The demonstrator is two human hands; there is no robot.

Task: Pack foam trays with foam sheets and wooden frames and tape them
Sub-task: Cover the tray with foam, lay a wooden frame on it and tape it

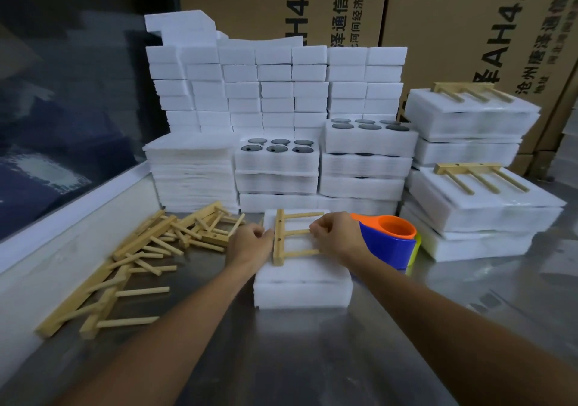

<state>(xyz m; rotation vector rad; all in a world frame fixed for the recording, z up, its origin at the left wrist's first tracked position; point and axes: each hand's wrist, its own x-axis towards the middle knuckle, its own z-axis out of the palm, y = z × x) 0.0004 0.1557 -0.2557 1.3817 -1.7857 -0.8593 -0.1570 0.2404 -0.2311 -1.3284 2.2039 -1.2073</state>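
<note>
A white foam tray pack [301, 283] lies on the steel table in front of me. On top of it rests a wooden frame [279, 243] with three dowels pointing right. My left hand [250, 243] sits at the frame's left bar, fingers curled against it. My right hand [336, 233] pinches the middle dowel near its right end. A blue and orange tape dispenser [391, 241] stands just right of my right wrist, touching the pack's side.
Loose wooden frames [150, 249] lie piled at the left. Stacks of foam sheets [192, 174], foam trays with round dark inserts [276, 161] and foam blocks [275, 89] stand behind. Finished packs with frames on top [478, 199] stack at right. Cardboard boxes [469, 14] rise behind.
</note>
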